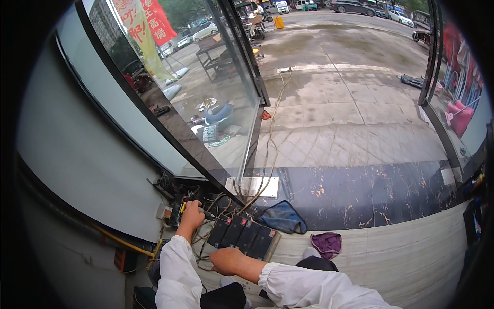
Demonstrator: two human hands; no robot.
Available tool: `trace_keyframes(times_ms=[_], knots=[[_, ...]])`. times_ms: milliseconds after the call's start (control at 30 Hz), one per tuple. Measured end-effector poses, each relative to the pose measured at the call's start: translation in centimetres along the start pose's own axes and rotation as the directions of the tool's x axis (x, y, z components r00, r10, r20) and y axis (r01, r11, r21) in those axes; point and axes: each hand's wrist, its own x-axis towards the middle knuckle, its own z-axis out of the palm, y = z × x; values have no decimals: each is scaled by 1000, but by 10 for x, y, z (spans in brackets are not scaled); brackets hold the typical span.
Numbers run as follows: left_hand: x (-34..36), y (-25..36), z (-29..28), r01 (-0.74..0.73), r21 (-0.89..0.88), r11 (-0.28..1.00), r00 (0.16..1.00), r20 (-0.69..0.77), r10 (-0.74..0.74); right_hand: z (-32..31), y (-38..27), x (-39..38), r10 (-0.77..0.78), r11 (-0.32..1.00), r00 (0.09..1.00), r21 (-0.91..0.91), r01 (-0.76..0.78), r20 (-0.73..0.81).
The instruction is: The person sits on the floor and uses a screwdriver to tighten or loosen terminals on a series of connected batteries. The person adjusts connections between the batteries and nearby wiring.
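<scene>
Several black block batteries [247, 236] with red terminal marks stand side by side on the floor in front of me. My left hand [191, 215] is beside a dark open box [181, 198] left of the batteries. Its fingers are closed, and what they hold, if anything, does not show clearly; a small yellow piece is beside them. At the near left corner of the batteries is my right hand [227, 261], its fingers curled and their tips hidden. Loose cables [218, 203] run between the box and the batteries.
A blue cloth [284, 217] lies behind the batteries, a purple cloth [326, 244] to their right. The glass door [206, 103] stands at the left. A long cord [271, 139] crosses the dark stone sill [355, 198] to the pavement. Yellow pipe [126, 240] follows the left wall.
</scene>
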Motion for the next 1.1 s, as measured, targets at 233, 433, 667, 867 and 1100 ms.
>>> trace_keyframes(times_ms=[233,433,667,867,1100], knots=[[-2,49,-19,339,49,940,926,160,-342,10,7,-5,50,999,998,-7,-50,-46],[12,9,-2,62,-136,989,998,21,-60,9,3,0,53,999,998,-11,-53,-31],[4,48,-3,321,0,947,945,73,-320,11,2,-1,83,996,996,10,-83,33],[11,1,25,-46,-166,985,979,-205,11,7,-5,0,110,993,991,34,-113,79],[4,32,17,274,-77,959,962,15,-274,15,2,2,183,977,971,78,-196,155]])
